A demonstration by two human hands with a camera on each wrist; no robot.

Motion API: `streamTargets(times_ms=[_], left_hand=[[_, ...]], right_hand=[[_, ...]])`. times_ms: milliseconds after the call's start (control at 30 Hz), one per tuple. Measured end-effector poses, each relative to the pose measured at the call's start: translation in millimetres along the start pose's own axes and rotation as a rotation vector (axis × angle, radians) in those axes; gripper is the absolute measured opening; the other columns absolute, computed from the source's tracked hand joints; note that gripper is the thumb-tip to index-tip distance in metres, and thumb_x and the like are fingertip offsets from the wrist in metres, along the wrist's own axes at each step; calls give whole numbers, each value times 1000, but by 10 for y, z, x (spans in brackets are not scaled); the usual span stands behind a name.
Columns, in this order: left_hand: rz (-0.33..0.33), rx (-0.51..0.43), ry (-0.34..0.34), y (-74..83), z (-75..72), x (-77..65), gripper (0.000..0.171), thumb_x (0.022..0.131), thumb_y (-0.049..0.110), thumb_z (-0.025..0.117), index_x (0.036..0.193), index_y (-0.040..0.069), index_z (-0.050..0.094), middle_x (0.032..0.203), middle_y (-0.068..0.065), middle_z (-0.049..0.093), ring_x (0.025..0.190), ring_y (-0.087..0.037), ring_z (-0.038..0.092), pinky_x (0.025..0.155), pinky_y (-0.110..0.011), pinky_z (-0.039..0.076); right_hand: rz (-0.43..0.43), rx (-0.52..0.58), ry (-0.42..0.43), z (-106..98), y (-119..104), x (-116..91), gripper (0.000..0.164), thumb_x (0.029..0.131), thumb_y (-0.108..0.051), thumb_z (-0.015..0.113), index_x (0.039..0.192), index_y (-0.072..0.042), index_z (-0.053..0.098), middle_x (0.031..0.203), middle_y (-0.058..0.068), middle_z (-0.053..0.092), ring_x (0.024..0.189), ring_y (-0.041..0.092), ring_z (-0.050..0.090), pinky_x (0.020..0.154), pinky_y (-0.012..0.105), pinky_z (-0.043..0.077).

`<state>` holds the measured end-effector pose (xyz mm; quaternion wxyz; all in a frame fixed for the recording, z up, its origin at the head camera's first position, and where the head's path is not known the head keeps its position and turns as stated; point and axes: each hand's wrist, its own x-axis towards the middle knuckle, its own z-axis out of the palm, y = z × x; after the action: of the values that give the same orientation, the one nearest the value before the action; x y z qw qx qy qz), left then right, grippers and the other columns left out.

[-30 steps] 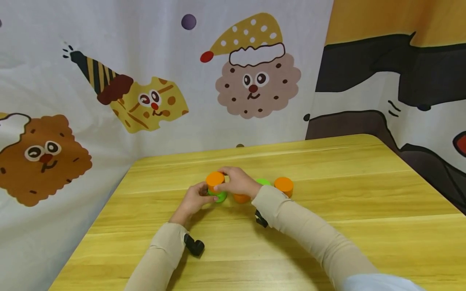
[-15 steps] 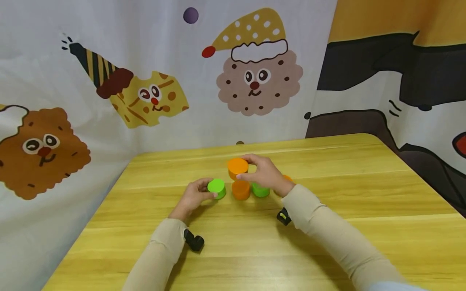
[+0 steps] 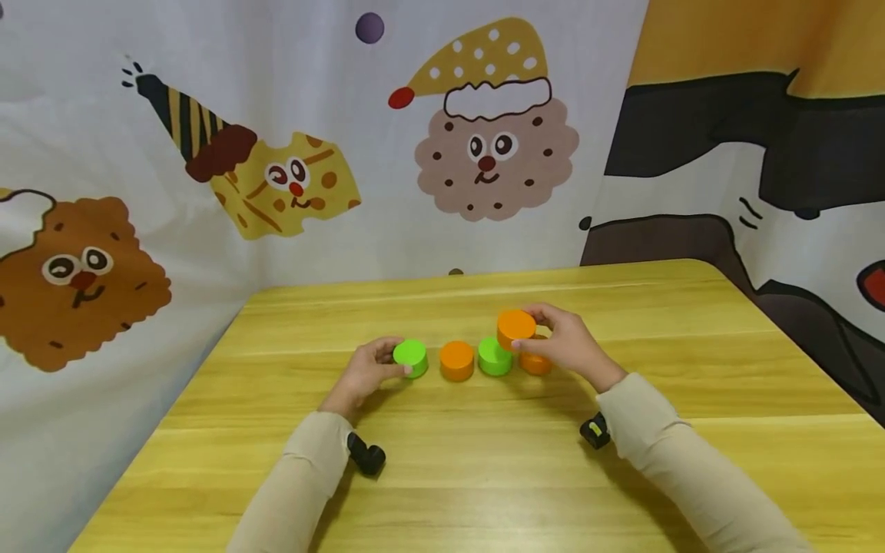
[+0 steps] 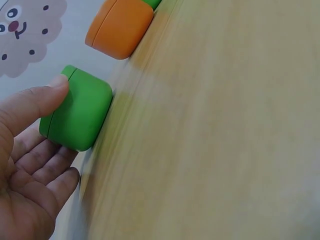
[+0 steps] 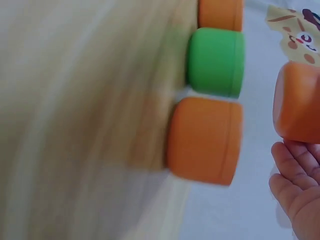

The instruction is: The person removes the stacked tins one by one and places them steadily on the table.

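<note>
My left hand (image 3: pixel 362 376) holds a short, round green cylinder (image 3: pixel 411 359) standing on the table, thumb on the near side and fingers behind. The left wrist view shows a seam around this green cylinder near its top, like a lid line. Raised above the table, an orange cylinder (image 3: pixel 515 329) of the same shape is gripped by my right hand (image 3: pixel 567 338). Below and behind that hand stands another orange cylinder (image 3: pixel 535 364), partly covered by it. A second green cylinder (image 3: pixel 495 358) and an orange cylinder (image 3: pixel 457 362) stand to its left in a row.
The wooden table (image 3: pixel 470 461) extends toward me and to both sides. Behind it hangs a pale cloth (image 3: pixel 311 92) printed with cartoon biscuits. Black wrist cameras are worn on both sleeves.
My right hand has lifted the orange cylinder off the left green one and carried it rightward, past the middle orange one, to the row's right end. My left hand has stayed on the green cylinder.
</note>
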<state>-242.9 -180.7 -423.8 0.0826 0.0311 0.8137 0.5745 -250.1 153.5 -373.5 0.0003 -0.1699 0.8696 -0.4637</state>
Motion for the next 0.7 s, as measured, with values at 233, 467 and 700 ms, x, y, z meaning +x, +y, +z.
streamTargets(times_ms=[233, 467, 700], left_hand=[[-16, 14, 1, 31, 0, -4, 56, 80, 5, 72, 131, 6, 50, 126, -12, 56, 111, -25, 55, 88, -33, 51], [-12, 5, 1, 23, -5, 3, 56, 80, 5, 72, 132, 5, 50, 128, -13, 55, 114, -27, 54, 90, -34, 50], [-17, -12, -6, 22, 1, -2, 56, 80, 4, 71, 132, 5, 49, 129, -13, 54, 115, -27, 53, 91, -34, 50]], right_hand=[[49, 0, 29, -158, 140, -120, 58, 75, -33, 77, 120, -4, 55, 117, 15, 59, 118, 34, 50, 100, 54, 38], [61, -12, 58, -293, 248, -230, 57, 77, -32, 76, 120, -2, 55, 116, 17, 59, 115, 35, 51, 100, 55, 38], [99, -15, 76, -385, 363, -320, 58, 78, -33, 75, 120, -1, 54, 117, 17, 58, 117, 36, 49, 101, 53, 37]])
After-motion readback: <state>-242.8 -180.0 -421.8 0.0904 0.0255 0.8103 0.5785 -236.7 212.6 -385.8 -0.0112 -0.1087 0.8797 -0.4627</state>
